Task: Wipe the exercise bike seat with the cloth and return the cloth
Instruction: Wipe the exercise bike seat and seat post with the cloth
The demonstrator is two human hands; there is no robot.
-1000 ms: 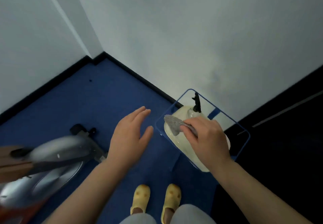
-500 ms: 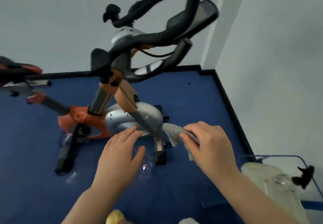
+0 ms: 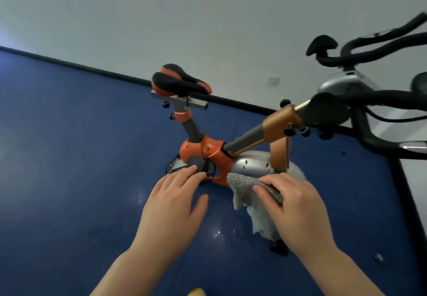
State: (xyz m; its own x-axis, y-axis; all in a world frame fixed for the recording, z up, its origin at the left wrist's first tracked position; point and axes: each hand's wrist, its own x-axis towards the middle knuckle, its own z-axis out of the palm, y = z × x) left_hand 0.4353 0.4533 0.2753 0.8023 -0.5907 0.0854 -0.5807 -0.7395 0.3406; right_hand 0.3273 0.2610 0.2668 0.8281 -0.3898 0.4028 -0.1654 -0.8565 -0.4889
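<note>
The exercise bike's black and orange seat (image 3: 179, 81) sits on its post, upper middle of the view, well above and beyond both hands. My right hand (image 3: 298, 207) is shut on a grey cloth (image 3: 245, 191) that hangs down from the fingers in front of the silver flywheel cover. My left hand (image 3: 173, 205) is flat and open, fingers spread, holding nothing, just in front of the orange frame (image 3: 208, 152). Neither hand touches the seat.
Black handlebars (image 3: 374, 96) reach in from the right at about head height. A black pedal (image 3: 205, 168) sits just past my left fingertips. Blue floor (image 3: 69, 157) spreads out to the left; a white wall with a black skirting runs behind the bike.
The view swung left, away from the blue wire basket with the bottle, onto the bike. The seat is now near the middle. My right hand kept the cloth; more of it hangs loose.
</note>
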